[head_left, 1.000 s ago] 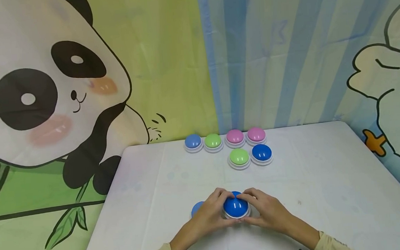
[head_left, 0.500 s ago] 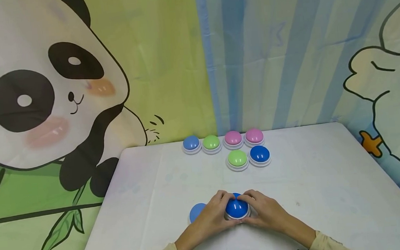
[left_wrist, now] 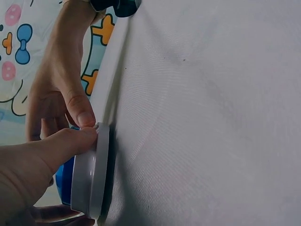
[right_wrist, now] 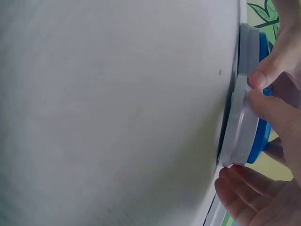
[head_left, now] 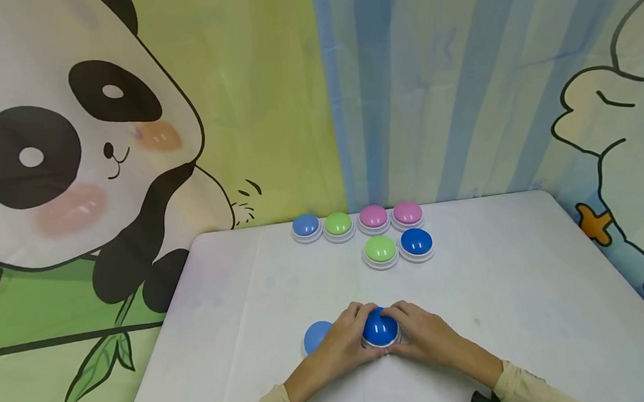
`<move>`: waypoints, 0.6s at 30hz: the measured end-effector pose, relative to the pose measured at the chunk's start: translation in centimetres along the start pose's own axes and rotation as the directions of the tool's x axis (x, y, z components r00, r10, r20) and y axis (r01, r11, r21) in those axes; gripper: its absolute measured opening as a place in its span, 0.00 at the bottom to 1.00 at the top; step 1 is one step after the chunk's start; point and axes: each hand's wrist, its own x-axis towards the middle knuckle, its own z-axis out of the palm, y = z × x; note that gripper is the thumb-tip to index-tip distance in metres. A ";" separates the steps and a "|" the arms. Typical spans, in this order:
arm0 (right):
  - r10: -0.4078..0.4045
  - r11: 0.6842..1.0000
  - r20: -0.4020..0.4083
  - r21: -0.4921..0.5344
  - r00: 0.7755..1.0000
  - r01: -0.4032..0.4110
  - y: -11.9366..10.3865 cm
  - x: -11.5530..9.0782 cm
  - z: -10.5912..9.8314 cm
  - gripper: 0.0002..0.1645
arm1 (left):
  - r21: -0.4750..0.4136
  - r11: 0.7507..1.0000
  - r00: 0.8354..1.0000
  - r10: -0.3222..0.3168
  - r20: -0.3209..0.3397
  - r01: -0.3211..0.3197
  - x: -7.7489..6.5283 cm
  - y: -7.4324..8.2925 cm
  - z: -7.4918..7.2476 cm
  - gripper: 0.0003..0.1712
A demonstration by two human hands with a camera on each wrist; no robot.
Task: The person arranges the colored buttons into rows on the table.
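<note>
Between both hands, at the near middle of the table, is a dark blue dome push button point(head_left: 380, 329) on a round white base. My left hand point(head_left: 343, 339) grips its left side, thumb at the near edge of the base and fingers curled over the dome. The right hand point(head_left: 425, 336) holds the opposite side the same way, and the thumbs meet in the left wrist view. The white base point(left_wrist: 89, 174) sits at the table surface; whether it touches is unclear. Partly hidden behind the left hand is a lighter blue push button point(head_left: 316, 336).
Along the table's far edge stand a blue button point(head_left: 305, 225), a green button point(head_left: 338, 224) and two pink buttons point(head_left: 373, 216). In front of them are another green button point(head_left: 380, 249) and a dark blue one point(head_left: 416, 242). A printed curtain point(head_left: 270, 105) hangs behind the white table point(head_left: 224, 332).
Both hands keep their grip on the dark blue push button, almost in place. A little more of the lighter blue button shows beside the left hand, and the head view has shifted slightly.
</note>
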 end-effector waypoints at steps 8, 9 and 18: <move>0.050 0.994 0.078 0.091 0.996 -0.057 0.3 1.0 -0.8 0.37 | 0.018 0.999 0.997 -0.040 0.062 0.039 0.9 -0.1 -0.9 0.49; 0.055 0.993 0.087 0.102 0.995 -0.064 0.3 0.9 -0.8 0.37 | 0.014 0.999 0.996 -0.047 0.076 0.046 0.9 0.0 -0.9 0.49; 0.097 0.977 0.171 0.170 0.980 -0.127 0.0 0.4 -0.8 0.36 | 0.019 0.999 0.990 -0.053 0.131 0.051 0.5 0.3 -0.9 0.50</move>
